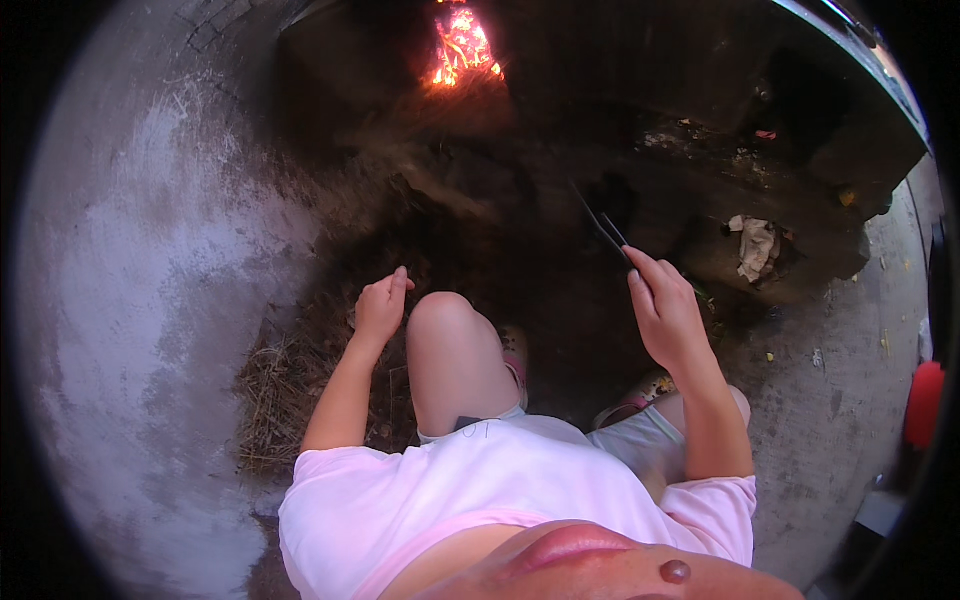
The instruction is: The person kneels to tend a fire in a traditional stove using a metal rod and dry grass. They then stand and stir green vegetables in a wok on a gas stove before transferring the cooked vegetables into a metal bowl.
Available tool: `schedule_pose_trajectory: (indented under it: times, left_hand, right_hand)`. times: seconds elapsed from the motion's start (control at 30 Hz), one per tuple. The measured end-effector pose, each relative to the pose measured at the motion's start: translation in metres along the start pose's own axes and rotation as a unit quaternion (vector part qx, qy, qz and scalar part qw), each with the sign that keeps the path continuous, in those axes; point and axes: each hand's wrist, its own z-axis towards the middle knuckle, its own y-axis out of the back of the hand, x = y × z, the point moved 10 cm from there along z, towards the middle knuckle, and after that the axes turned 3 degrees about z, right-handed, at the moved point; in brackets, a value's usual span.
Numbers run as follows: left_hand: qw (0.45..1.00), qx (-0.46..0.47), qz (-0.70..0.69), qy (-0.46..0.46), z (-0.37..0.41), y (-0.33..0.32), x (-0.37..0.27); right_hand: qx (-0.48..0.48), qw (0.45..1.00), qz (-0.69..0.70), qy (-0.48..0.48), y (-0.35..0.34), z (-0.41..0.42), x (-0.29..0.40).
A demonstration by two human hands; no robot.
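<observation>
My right hand (pixel 666 313) grips the end of dark metal fire tongs (pixel 601 225), whose far end points up and left and fades into the dark. By my left knee is my left hand (pixel 381 306), with its fingers curled and the thumb on top; whether it holds anything small cannot be told. A bright fire (pixel 466 49) burns in a dark opening at the top of the view, with dry straw or needles (pixel 465 94) at its near edge. Below and left of my left hand lies a heap of dry straw and twigs (pixel 274 382).
A pale, stained wall (pixel 150 247) stands at the left. Crumpled paper (pixel 756 247) lies at the right near small scraps. A red object (pixel 924 405) is at the right rim. My knees are bent, with my feet on the floor between the straw and the concrete (pixel 810 405).
</observation>
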Motion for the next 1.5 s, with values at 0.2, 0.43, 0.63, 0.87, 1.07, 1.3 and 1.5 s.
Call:
schedule_pose_trajectory:
  times: [0.2, 0.43, 0.63, 0.87, 1.07, 1.3, 1.5]
  left_hand:
    - [0.989, 0.003, -0.097, -0.115, -0.010, 0.015, -0.059]
    - [0.984, 0.020, -0.071, -0.162, 0.019, -0.016, -0.108]
    - [0.976, 0.049, -0.043, -0.208, 0.023, -0.051, -0.112]
    - [0.956, 0.091, -0.006, -0.278, 0.014, -0.063, -0.133]
    - [0.959, 0.091, 0.012, -0.269, 0.021, -0.068, -0.116]
    - [0.964, 0.123, 0.057, -0.231, 0.029, -0.081, -0.107]
    - [0.973, 0.171, -0.005, -0.156, 0.036, -0.092, -0.089]
  right_hand:
    - [-0.035, 0.997, 0.067, 0.030, -0.011, 0.006, 0.019]
    - [-0.084, 0.993, 0.032, 0.075, -0.046, 0.092, 0.061]
    - [-0.050, 0.998, -0.024, 0.005, -0.098, 0.194, 0.073]
    - [-0.124, 0.979, 0.100, -0.130, -0.167, 0.302, -0.011]
    - [-0.197, 0.976, 0.092, -0.028, -0.178, 0.281, 0.024]
    - [-0.196, 0.972, 0.093, 0.085, -0.148, 0.267, 0.079]
    - [-0.195, 0.975, 0.062, 0.088, -0.121, 0.249, 0.084]
